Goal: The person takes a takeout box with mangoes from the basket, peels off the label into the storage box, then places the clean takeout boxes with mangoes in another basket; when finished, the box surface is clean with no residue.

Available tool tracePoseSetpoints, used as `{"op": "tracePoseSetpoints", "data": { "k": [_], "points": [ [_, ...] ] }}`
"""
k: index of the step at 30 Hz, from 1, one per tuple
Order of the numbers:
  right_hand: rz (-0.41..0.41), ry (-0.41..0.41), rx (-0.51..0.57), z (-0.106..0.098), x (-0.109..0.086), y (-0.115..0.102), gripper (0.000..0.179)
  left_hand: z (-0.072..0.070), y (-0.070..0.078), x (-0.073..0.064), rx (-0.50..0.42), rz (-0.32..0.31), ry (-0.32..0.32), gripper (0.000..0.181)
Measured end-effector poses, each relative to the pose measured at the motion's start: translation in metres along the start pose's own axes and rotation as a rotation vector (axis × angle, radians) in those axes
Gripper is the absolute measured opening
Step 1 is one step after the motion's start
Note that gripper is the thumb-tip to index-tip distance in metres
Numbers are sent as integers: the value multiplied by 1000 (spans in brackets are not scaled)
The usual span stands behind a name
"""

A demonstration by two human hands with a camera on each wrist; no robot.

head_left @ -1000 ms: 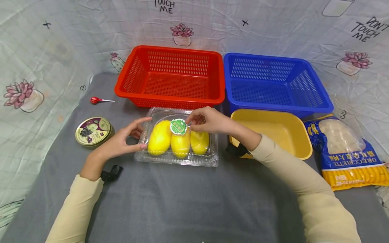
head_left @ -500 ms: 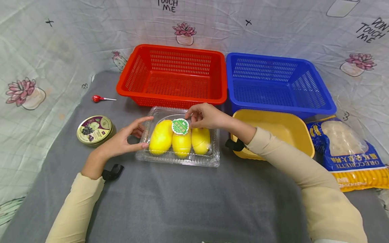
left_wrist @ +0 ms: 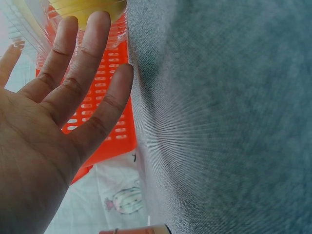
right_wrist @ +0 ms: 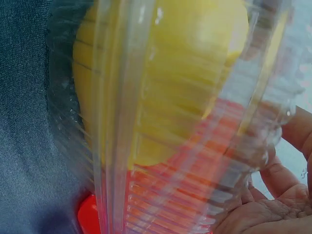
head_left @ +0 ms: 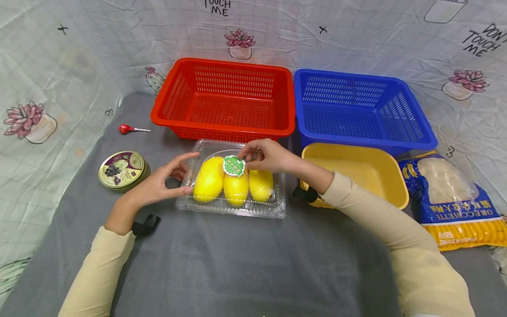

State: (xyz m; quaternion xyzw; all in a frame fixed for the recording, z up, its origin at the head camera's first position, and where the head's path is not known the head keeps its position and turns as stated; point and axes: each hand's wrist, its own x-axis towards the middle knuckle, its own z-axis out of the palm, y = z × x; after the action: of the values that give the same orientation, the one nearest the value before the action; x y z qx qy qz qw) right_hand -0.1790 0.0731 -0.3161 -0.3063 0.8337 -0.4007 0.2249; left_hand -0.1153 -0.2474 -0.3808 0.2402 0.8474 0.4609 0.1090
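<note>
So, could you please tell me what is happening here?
Someone is handling a clear plastic box with three yellow fruits inside. The left hand touches its left side; the right hand is at the edge of the green sticker on top, though whether it pinches that is unclear. The box rests on grey cloth, before the red basket.
</note>
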Motion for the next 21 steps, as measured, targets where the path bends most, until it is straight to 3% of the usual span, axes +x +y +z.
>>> {"op": "tracePoseSetpoints", "data": {
  "k": [8,21],
  "points": [
    [-7,35,14,5,-1,-1,18,0,-1,0,-1,-3,0,85],
    [49,84,58,9,1,-3,11,1,0,-1,0,7,3,85]
  ]
}}
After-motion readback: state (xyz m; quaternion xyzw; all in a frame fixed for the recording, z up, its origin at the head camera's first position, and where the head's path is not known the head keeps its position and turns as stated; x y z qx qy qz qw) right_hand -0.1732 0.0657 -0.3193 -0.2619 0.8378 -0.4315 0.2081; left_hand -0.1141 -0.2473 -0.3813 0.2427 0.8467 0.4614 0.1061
